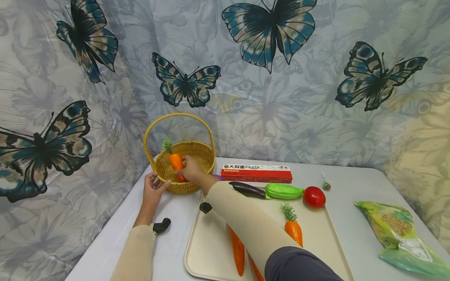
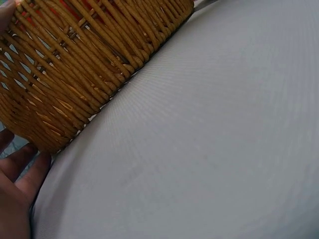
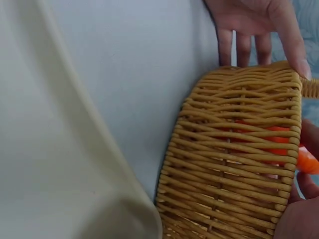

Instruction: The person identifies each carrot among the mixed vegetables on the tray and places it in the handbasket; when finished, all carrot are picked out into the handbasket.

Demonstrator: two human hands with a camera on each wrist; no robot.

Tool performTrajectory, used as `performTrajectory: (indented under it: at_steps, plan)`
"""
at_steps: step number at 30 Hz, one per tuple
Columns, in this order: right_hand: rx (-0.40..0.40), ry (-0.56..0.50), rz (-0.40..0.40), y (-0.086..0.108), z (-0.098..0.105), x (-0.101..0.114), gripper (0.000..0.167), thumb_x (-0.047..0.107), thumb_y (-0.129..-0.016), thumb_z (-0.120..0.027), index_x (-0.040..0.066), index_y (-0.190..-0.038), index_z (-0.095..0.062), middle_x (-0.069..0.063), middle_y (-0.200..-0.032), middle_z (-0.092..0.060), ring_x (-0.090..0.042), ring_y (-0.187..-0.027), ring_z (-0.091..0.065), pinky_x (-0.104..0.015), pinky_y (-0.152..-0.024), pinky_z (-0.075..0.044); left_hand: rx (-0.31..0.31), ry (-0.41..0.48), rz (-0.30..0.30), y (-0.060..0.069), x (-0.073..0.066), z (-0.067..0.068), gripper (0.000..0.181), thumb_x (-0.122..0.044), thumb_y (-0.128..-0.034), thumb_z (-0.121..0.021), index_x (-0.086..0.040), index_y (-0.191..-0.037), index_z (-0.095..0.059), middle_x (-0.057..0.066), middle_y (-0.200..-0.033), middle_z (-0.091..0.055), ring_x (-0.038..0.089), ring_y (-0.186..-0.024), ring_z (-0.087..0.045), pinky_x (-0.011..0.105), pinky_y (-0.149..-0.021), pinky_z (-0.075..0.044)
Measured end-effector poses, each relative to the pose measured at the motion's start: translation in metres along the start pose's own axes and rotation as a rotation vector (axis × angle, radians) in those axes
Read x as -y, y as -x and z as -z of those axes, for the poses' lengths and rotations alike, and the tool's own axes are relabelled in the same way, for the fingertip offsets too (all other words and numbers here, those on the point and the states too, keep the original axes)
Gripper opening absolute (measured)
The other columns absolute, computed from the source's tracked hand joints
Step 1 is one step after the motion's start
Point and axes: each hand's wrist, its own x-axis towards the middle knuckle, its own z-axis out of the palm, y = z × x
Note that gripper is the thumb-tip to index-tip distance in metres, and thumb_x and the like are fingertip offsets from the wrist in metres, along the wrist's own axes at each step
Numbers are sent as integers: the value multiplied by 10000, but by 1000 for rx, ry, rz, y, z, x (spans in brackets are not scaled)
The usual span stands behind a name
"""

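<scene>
In the head view, a wicker basket (image 1: 183,189) with a tall handle stands at the table's back left. My right hand (image 1: 192,170) pinches an orange carrot (image 1: 176,161), tilted inside the basket with its green top above the rim. The left hand (image 1: 152,191) holds the basket's left side, thumb on the rim. Seen from the left wrist, the fingers of that hand (image 2: 17,199) touch the lower wicker wall (image 2: 79,69). In the right wrist view, the carrot (image 3: 307,161) shows behind the rim, partly hidden by wicker and fingers.
A cream tray (image 1: 197,249) holds more carrots (image 1: 293,232), an eggplant (image 1: 247,190), a green vegetable (image 1: 284,191) and a tomato (image 1: 314,197). Behind it lies a red pasta box (image 1: 256,173). At right are a lollipop (image 1: 326,185) and a green bag (image 1: 400,234).
</scene>
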Motion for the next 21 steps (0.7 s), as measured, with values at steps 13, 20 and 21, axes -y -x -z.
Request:
performTrajectory:
  at_steps: [13,20,21]
  plan:
    - [-8,51,39,10,11,2,544,194,-868,-763,139,-1349,-514,25,-973,-585,-123,-816,-570,-247,-679,-505,4,3,18,3,-6,1,642,-114,-898,-717,-33,-1343,-261,132,-1558,-230,322,-1375,-308,266,-998,-415]
    - [27,-40,121,42,56,-8,529,168,-892,-732,95,-1363,-504,-6,-990,-604,-154,-775,-621,-257,-656,-533,40,-9,5,14,-25,-2,651,-103,-910,-697,15,-1350,-233,172,-1559,-215,356,-1375,-293,166,-914,-420]
    - [25,-53,130,49,65,-12,530,163,-888,-735,83,-1360,-506,-16,-997,-612,-166,-787,-628,-269,-662,-539,43,-6,0,14,-24,-3,647,-103,-910,-698,17,-1348,-237,175,-1557,-219,356,-1375,-295,170,-917,-420]
